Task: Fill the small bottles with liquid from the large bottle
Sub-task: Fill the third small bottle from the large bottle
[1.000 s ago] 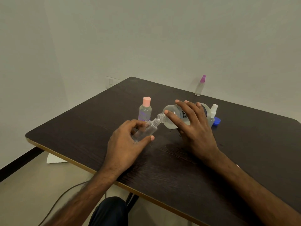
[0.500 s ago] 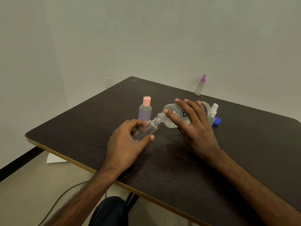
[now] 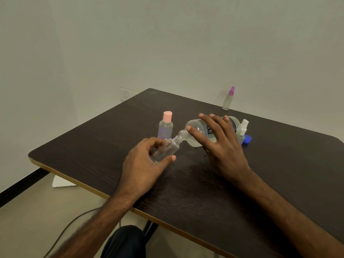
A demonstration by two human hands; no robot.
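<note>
Mouths touching, left hand gripping small bottle, right hand gripping large bottle

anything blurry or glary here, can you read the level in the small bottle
Head view: left hand, right hand, small bottle and large bottle are sharp; the left forearm at the bottom edge is smeared. Head view: soft even light, faint shadows, dull sheen on the table, no hard glare. Head view: the small bottle's level is unreadable.

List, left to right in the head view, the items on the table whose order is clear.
pink-capped bottle → large bottle → blue cap
</note>
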